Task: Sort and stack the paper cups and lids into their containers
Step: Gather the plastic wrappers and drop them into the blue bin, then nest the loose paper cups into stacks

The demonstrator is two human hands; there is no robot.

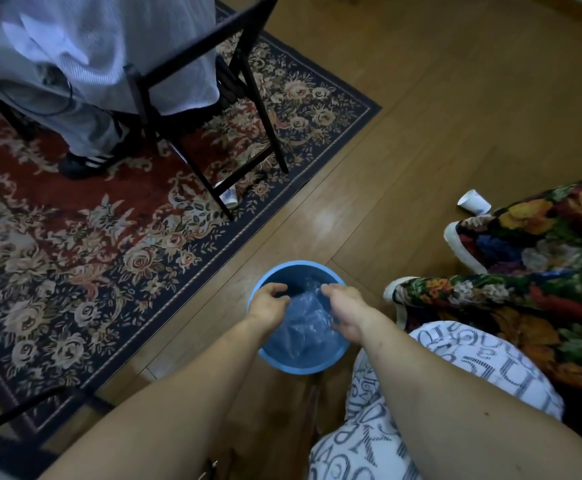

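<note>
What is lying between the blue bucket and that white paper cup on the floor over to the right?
In the head view, bare wooden floor lies between the blue bucket and the white paper cup, with the edge of a flowered cloth reaching in beside it.

The white garment (456, 382) over the person's lap bears large outlined dark letters, scattered and overlapping. Single letters such as K, A and O show, but no whole word reads clearly.
</note>
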